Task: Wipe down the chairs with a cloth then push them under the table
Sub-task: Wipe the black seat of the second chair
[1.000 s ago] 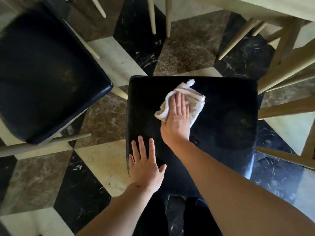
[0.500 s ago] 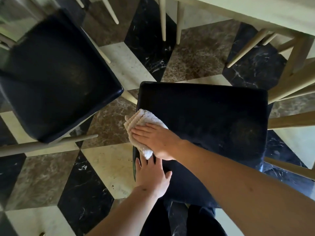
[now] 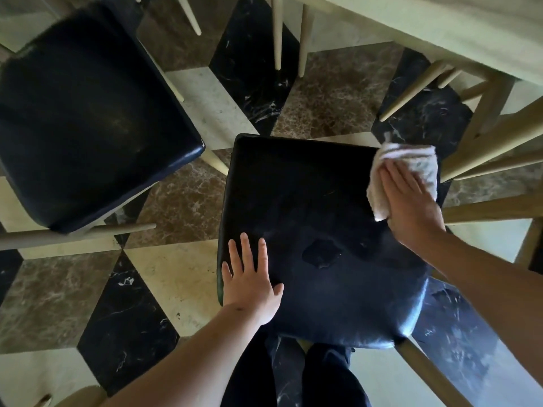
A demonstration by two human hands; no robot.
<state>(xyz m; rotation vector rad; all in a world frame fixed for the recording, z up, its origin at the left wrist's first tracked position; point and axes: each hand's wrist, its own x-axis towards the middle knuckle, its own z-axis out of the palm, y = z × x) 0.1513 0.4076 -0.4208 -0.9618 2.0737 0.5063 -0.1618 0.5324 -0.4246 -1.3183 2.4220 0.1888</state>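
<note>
Since half a second ago the crumpled white terry cloth (image 3: 404,174) has swept from the seat's near-left edge across to its far-right corner, carried by the right hand (image 3: 411,207), while the left hand (image 3: 249,280) has stayed at the near-left edge.

On the left stands a second black padded chair seat (image 3: 88,113) on pale wooden legs, pulled out and apart from the one in work. The left hand lies flat, fingers straight and spread, holding nothing, bracing the black leather-look square seat (image 3: 317,230) in the middle. To wipe well, I judge it should keep that pressure so the chair does not skid on the glossy marble-pattern floor (image 3: 182,201), while the right hand, fingers laid nearly straight over the cloth and pressing it down, runs overlapping strokes out past the corners. The seat shows a dull patch and faint streaks near its centre, which likely need another pass. At far right is the pale wooden table (image 3: 458,33), not yet sheltering either chair.
</note>
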